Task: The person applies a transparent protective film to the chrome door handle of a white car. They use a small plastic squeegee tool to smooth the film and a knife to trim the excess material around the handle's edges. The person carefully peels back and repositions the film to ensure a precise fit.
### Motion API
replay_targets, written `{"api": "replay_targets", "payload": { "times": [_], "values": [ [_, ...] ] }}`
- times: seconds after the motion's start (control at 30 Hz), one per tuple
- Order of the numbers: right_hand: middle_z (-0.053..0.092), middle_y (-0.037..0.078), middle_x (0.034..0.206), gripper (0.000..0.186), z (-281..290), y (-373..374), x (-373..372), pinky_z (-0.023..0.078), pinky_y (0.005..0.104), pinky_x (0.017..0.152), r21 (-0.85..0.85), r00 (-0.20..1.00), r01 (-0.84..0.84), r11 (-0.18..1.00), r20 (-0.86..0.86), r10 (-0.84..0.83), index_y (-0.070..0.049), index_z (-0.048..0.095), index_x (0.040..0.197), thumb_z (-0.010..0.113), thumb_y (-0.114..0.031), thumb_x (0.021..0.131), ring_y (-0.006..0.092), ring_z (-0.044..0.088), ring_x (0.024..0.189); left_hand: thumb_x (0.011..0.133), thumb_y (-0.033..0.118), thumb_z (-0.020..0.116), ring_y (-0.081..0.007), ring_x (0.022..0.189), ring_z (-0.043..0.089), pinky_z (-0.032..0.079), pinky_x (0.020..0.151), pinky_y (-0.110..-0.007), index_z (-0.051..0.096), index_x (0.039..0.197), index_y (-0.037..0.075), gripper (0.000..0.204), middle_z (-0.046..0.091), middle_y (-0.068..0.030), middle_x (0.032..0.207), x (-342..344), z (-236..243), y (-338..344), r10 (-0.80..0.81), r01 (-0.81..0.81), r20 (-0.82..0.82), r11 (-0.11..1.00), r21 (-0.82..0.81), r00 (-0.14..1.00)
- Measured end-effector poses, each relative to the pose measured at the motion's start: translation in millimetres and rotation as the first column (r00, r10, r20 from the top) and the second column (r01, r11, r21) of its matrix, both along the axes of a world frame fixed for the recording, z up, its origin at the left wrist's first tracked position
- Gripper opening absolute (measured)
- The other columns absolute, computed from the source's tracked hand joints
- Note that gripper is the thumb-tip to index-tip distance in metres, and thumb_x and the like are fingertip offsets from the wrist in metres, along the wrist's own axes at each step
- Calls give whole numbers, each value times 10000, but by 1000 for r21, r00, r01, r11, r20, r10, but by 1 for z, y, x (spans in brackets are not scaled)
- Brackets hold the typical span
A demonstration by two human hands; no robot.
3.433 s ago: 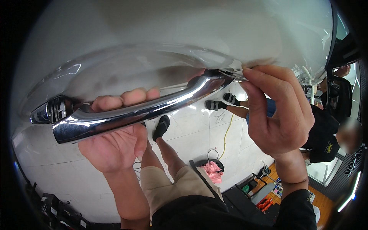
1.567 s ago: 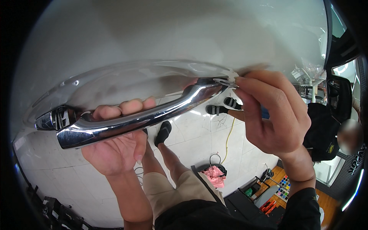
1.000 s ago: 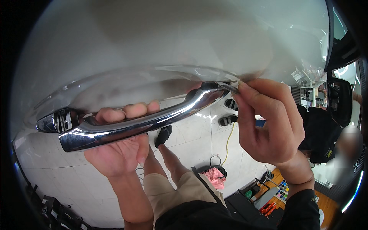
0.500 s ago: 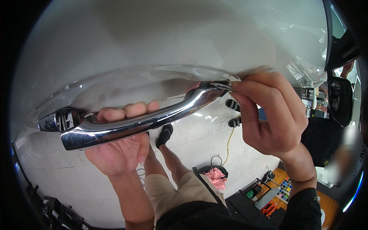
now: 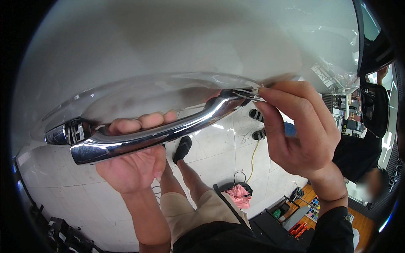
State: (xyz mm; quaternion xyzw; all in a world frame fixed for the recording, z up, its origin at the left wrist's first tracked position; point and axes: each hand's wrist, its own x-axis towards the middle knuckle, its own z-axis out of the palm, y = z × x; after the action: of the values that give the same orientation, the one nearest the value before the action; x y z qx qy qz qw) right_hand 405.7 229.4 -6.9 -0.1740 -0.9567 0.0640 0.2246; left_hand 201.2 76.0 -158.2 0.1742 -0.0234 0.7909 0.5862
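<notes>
The left hand [image 5: 133, 162] curls its fingers up behind the chrome door handle [image 5: 156, 133], gripping it from below and, as I judge it, pulling it out from the white car door [image 5: 168, 50] so its end stands open to reach. The handle sits in the door's recess, its long axis slanting from lower left, near the lock cap [image 5: 67, 133], up to the right. At that upper right end the right hand [image 5: 301, 128] pinches a thin clear film edge [image 5: 249, 93] between thumb and forefinger, closed narrowly on it. Below the handle, tiled floor [image 5: 215, 152] shows.
</notes>
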Motion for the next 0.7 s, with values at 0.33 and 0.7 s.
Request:
{"api": "replay_targets", "payload": {
  "times": [0.33,0.7],
  "values": [
    [702,178,832,125,7,-16,-8,530,272,624,-60,990,144,988,18,-143,88,705,961,751,103,845,226,695,715,1094,540,300,-548,1424,400,611,557,-331,541,1399,-84,735,506,-393,1428,1,-3,2,-19,18,23,999,43,1000],
    [702,159,829,107,5,-39,-20,539,257,616,-96,946,323,942,25,-322,65,691,954,743,90,864,190,690,704,1102,513,277,-561,1420,395,619,573,-346,531,1401,-92,721,499,-388,1438,0,-5,4,-21,20,21,998,64,1000]
  ]
}}
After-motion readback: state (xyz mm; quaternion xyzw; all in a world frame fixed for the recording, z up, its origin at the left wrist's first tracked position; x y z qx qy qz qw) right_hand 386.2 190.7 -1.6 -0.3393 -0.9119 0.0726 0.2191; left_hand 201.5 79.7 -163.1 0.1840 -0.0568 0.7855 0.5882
